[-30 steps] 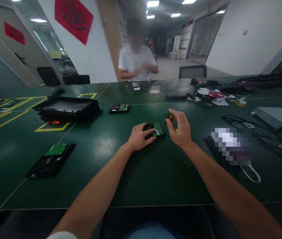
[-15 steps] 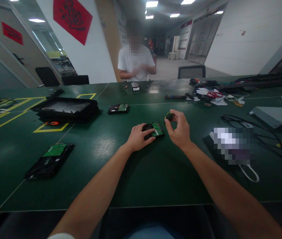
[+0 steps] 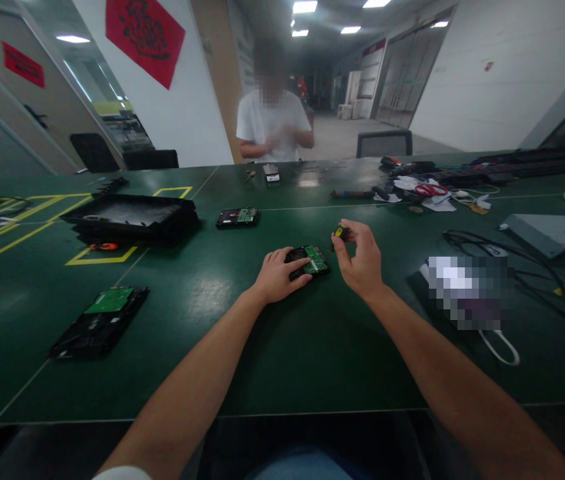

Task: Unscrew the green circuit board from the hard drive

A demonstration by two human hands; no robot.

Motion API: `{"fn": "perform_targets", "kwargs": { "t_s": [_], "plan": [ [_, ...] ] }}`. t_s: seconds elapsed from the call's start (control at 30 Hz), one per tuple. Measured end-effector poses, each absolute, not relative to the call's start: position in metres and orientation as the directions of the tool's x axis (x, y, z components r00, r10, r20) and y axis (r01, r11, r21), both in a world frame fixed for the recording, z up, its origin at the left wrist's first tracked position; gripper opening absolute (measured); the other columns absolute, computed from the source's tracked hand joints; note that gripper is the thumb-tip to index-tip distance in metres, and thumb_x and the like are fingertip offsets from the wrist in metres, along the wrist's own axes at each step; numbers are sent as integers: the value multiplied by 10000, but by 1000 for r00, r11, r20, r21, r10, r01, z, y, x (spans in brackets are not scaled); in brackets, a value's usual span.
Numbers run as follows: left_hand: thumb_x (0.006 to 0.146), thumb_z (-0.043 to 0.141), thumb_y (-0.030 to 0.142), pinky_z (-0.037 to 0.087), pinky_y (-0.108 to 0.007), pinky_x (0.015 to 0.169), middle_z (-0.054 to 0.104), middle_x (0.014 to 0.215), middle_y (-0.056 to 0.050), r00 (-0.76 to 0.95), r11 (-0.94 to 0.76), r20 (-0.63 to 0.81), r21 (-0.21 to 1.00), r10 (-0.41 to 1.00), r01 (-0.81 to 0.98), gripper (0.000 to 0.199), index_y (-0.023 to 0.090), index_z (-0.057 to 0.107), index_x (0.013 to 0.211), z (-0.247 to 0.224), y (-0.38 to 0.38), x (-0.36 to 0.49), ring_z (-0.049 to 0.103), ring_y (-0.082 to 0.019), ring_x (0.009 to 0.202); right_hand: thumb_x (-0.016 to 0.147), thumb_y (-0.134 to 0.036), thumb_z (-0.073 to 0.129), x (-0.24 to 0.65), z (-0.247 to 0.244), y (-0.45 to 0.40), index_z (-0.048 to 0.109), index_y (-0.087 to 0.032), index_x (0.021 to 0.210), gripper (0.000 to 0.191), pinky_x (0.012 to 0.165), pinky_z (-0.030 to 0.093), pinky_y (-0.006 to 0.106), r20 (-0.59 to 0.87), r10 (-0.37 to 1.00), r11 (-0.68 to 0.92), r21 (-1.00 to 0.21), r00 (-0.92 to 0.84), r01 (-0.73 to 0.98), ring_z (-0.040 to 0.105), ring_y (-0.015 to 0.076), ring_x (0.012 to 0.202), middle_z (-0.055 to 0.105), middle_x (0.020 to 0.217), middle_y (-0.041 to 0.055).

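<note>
A hard drive (image 3: 317, 259) with a green circuit board lies flat on the table in front of me. My left hand (image 3: 282, 275) holds it from its left side, the index finger across the top and the thumb along the near edge. Just off its right end, my right hand (image 3: 361, 259) pinches the yellow-and-black handle of a small screwdriver (image 3: 341, 232) between thumb and fingers. The shaft points down close to the drive's right edge; whether its tip touches anything is hard to make out.
Another hard drive (image 3: 100, 321) lies at left, and one more (image 3: 237, 218) farther back. A black tray (image 3: 130, 223) stands back left. Tools, papers and red scissors (image 3: 431, 191) clutter the back right, near a grey box (image 3: 552, 235) and cables. A person (image 3: 275, 123) is across the table.
The screwdriver handle has turned in my right fingers, so a yellow face now shows. My right hand has shifted very slightly; my left hand and the drive have stayed put.
</note>
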State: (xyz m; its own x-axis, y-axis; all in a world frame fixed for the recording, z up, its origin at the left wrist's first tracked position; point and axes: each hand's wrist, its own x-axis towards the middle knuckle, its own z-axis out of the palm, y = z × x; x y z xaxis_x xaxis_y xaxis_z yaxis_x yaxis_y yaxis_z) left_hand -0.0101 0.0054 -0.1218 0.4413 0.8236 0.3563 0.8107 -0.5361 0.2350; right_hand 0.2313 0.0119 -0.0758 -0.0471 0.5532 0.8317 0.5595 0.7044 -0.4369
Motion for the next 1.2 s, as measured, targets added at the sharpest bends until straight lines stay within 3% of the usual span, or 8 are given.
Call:
{"fn": "perform_targets", "kwargs": {
  "t_s": [0.13, 0.33, 0.57, 0.8, 1.0, 1.2],
  "plan": [
    [970, 653, 601, 367, -571, 1165, 490, 1543, -110, 439, -537, 360, 242, 823, 808, 500, 384, 676, 1419, -121, 5, -10, 451, -364, 1428, 1008, -400, 629, 231, -76, 12, 534, -289, 1400, 418, 918, 628, 483, 829, 558, 698, -453, -25, 555, 708, 251, 999, 673, 1260, 99],
    [970, 657, 593, 362, -578, 1169, 495, 1540, -98, 441, -540, 360, 251, 822, 803, 498, 391, 670, 1424, -120, 5, -10, 449, -364, 1422, 1052, -345, 512, 232, -70, 9, 543, -306, 1450, 402, 979, 601, 527, 843, 530, 696, -372, -90, 614, 656, 280, 1120, 642, 1229, 108],
    [969, 653, 602, 370, -577, 1160, 489, 1545, -111, 440, -538, 361, 241, 823, 808, 504, 387, 671, 1425, -123, 6, -10, 451, -369, 1428, 1004, -380, 635, 231, -77, 13, 510, -280, 1397, 424, 886, 643, 476, 826, 564, 699, -464, -19, 544, 709, 250, 1001, 665, 1286, 108],
    [964, 663, 604, 364, -579, 1164, 489, 1552, -95, 439, -537, 359, 243, 824, 808, 506, 397, 667, 1426, -124, 7, -10, 449, -365, 1429, 1041, -349, 535, 231, -74, 11, 533, -295, 1430, 393, 918, 642, 482, 837, 543, 709, -408, -75, 575, 686, 263, 1090, 619, 1317, 123],
    [972, 651, 602, 378, -567, 1156, 490, 1548, -109, 440, -537, 362, 235, 822, 810, 507, 389, 664, 1432, -122, 6, -11, 454, -361, 1429, 998, -376, 642, 231, -78, 13, 519, -285, 1383, 415, 875, 652, 467, 830, 557, 703, -461, -17, 541, 720, 245, 985, 667, 1268, 103],
    [969, 654, 603, 372, -578, 1159, 492, 1548, -110, 444, -540, 357, 241, 822, 806, 514, 383, 664, 1433, -122, 6, -11, 450, -372, 1430, 993, -357, 644, 232, -73, 10, 561, -321, 1391, 408, 900, 645, 501, 842, 532, 717, -393, -86, 576, 692, 278, 1066, 662, 1248, 91]
  ]
}}
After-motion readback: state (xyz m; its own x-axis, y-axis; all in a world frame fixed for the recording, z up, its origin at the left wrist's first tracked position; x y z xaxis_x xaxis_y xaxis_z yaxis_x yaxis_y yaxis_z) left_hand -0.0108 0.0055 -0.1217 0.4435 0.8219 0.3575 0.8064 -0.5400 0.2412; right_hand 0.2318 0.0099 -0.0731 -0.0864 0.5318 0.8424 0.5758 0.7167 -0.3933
